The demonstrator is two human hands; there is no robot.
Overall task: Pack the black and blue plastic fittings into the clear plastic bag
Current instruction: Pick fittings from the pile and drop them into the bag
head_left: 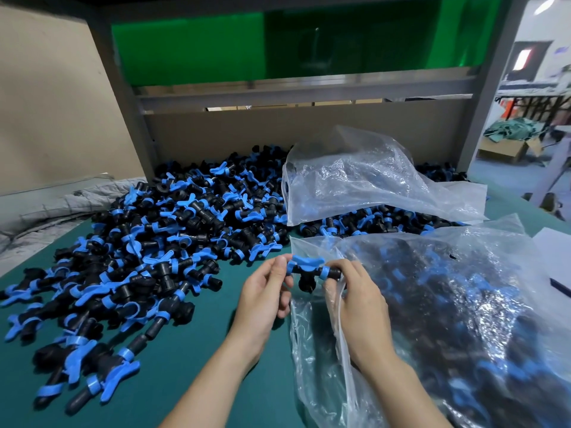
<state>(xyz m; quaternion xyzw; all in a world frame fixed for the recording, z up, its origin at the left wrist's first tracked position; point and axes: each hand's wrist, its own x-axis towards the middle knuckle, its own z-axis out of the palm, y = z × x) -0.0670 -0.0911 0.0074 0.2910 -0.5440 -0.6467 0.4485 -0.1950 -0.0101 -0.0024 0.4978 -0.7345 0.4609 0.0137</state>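
One black and blue fitting [310, 270] is held between both hands just at the mouth of the clear plastic bag [457, 319], which lies at the right, well filled with fittings. My left hand [267, 293] pinches the fitting's left end. My right hand [355, 295] grips its right end, and the bag's edge lies under its fingers. A large heap of loose fittings [148, 248] covers the green table [197, 372] to the left and behind.
A second, crumpled clear bag [364, 180] lies on the heap at the back right. Grey padding [61, 205] sits at the left edge. A grey metal frame with a green panel [278, 47] closes the back. White paper [553, 251] lies at the right.
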